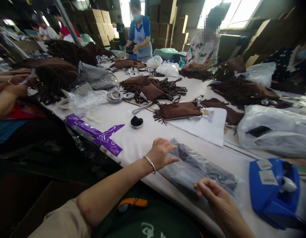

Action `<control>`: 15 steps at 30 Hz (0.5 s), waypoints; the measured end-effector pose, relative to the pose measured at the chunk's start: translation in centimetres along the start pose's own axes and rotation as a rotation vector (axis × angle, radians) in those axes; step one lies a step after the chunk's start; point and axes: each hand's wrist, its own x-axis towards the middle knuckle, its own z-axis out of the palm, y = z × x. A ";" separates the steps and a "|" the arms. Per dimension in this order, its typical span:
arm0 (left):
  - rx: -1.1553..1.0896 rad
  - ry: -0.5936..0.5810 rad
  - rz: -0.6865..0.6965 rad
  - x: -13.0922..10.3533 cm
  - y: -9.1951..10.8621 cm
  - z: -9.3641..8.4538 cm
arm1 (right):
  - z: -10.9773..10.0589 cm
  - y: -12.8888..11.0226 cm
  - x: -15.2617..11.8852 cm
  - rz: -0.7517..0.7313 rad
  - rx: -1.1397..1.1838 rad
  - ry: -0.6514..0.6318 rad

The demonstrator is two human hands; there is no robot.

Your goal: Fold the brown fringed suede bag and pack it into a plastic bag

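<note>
Head view, then: what have the hands got?
— The left hand (160,152) lies flat on the far end of a clear plastic bag (199,172) with something dark grey inside; its fingers (171,161) are spread and pressing down, not gripping. The right hand (218,198) has the near edge, fingers curled, and seems to pinch the film, though the thumb side is hidden.

— And where does the bag sit?
— On the white worktop (140,138), near its front edge, right before the person, with a blue tape dispenser (274,191) just beside it on the right.

— Which step, would you say?
— Smoothing and closing the packed bag, I'd judge (the contents look already inside). The next move likely calls for holding the far end flat while the near flap is folded, keeping the film taut so it doesn't wrinkle.

— Anything else close by?
— A brown fringed pouch (180,110) farther back, and a small dish of dark bits (136,122)
</note>
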 end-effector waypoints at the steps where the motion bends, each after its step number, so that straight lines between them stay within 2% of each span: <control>1: 0.001 -0.055 -0.082 0.2 -1.1 0.1 | -0.5 -0.8 0.7 -0.019 -0.072 -0.018; 4: -0.088 -0.197 -0.279 0.3 -3.3 1.2 | -1.6 -3.7 3.4 -0.076 -0.286 -0.102; 7: -0.160 -0.210 -0.384 0.3 -3.8 2.4 | -1.5 -6.2 6.9 -0.085 -0.602 -0.215; 11: -0.153 -0.197 -0.453 0.2 -3.6 3.2 | 0.2 -8.2 11.1 -0.068 -0.876 -0.342; 15: -0.107 -0.203 -0.459 0.2 -3.7 3.8 | 3.1 -8.6 14.3 -0.069 -1.075 -0.411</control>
